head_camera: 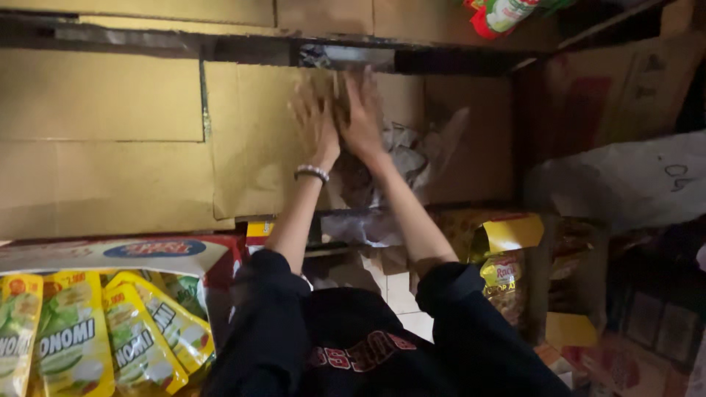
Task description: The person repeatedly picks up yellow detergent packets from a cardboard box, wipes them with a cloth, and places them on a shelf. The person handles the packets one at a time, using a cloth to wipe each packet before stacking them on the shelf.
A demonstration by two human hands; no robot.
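Pressing flat fingers [346, 92] against cardboard box [250, 140]

Both hands [340, 117] side by side on cardboard box [250, 140], pouches [95, 331] lower left.

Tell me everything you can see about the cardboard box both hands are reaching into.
The cardboard box is plain brown corrugated card, dim and a little blurred. One broad flap stands open toward the camera, creased along its edge. It sits among other brown cartons, above the yellow pouches. Crumpled pale plastic spills from its opening. The left hand and right hand press side by side at its upper edge.
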